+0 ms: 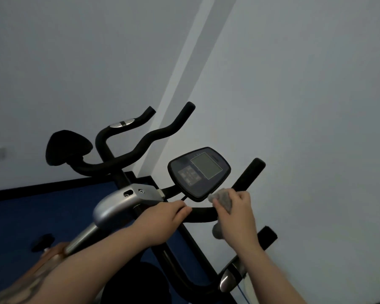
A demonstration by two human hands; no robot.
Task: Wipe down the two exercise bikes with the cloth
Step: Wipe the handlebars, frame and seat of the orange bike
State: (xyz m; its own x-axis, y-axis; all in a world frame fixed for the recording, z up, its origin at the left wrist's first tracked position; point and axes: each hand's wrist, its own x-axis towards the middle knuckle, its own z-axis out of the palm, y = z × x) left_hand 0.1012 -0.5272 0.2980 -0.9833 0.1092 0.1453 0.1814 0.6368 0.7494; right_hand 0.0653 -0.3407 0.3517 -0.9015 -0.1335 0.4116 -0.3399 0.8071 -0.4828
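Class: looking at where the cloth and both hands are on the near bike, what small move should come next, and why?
Probably slide the right hand with the grey cloth up the handlebar toward its raised end; the cloth sits at the bend while the left hand grips the bar.

A grey cloth (223, 199), bunched up, wraps the black handlebar (203, 212) of the near exercise bike (206, 279), just below its dark console (199, 172) with a blank grey screen. Beyond it on the left stands a second exercise bike (112, 207), its black curved handlebars (140, 143) raised, its silver housing alongside.
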